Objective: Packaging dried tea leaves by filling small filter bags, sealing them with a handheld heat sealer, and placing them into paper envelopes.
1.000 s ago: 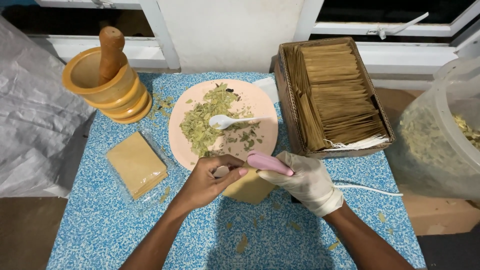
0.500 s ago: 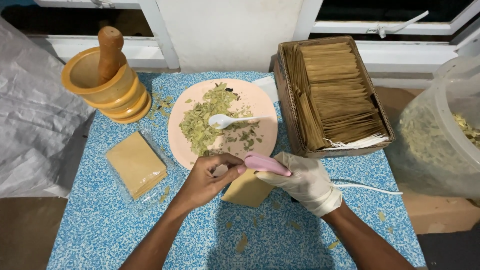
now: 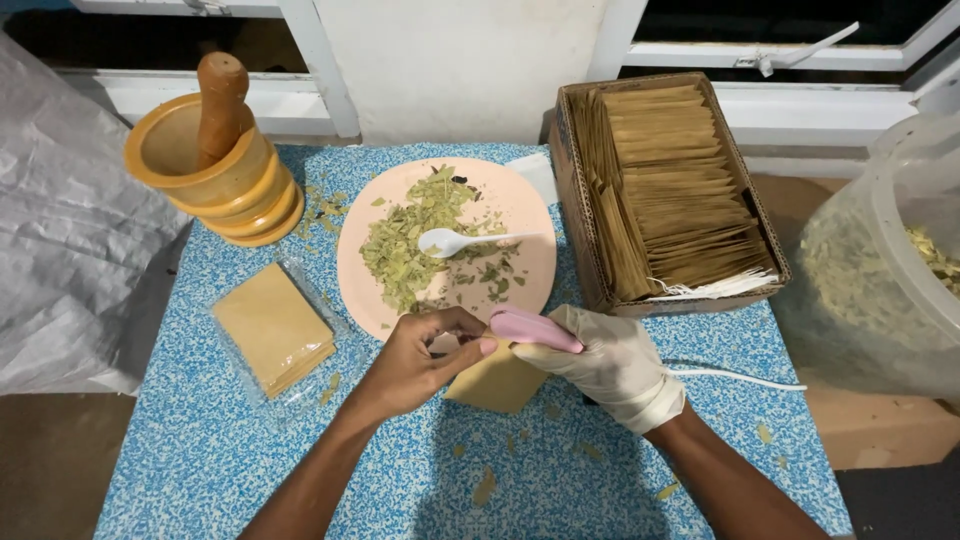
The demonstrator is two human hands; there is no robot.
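Blue speckled worktop (image 3: 200, 450), items as laid out:

- Left hand (image 3: 415, 360), bare: fingertips pinched together on the top edge of a small tan paper sachet (image 3: 497, 382), which lies just below the plate.
- Right hand (image 3: 605, 360), in a white glove: grip clamped on a pink handheld sealer (image 3: 535, 328) with a white cord (image 3: 735, 377); its tip meets the sachet's mouth beside the left fingers.
- Round peach plate (image 3: 525, 205) bearing crushed green dried leaves (image 3: 400, 245) and a white plastic spoon (image 3: 455, 241).
- Cardboard box of filed tan sachets (image 3: 670, 190), right.
- Yellow mortar with wooden pestle (image 3: 205, 150), far left.
- Clear bag of flat tan sachets (image 3: 275, 330).

Handling note: sealing likely goes best with the mouth held flat and taut, leaf bits kept out of the seam.
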